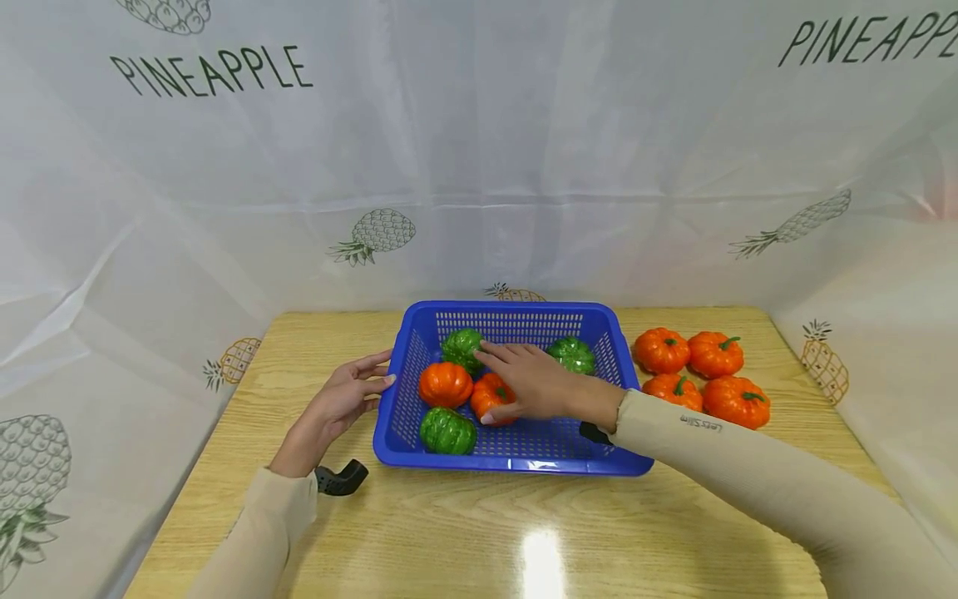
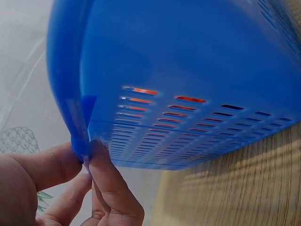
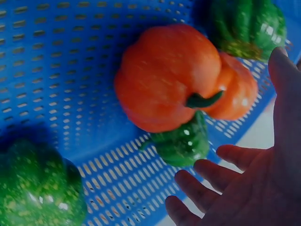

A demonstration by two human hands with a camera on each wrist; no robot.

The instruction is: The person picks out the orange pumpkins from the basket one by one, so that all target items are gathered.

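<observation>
Left hand [image 1: 340, 403] pinches the blue basket [image 1: 464, 462] by its rim, keep that steady; right hand [image 1: 535, 383] hovers loose over an orange pumpkin [image 1: 486, 396] inside; I'd curl fingers round its sides, minding the nearby green pumpkin [image 1: 447, 430].

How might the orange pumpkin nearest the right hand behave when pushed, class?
The orange pumpkin might roll unevenly, given its rounded but lobed sides. Its sheen suggests smooth, perhaps slippery skin. Pushed leftward, it would probably bump the neighbouring orange pumpkin.
</observation>
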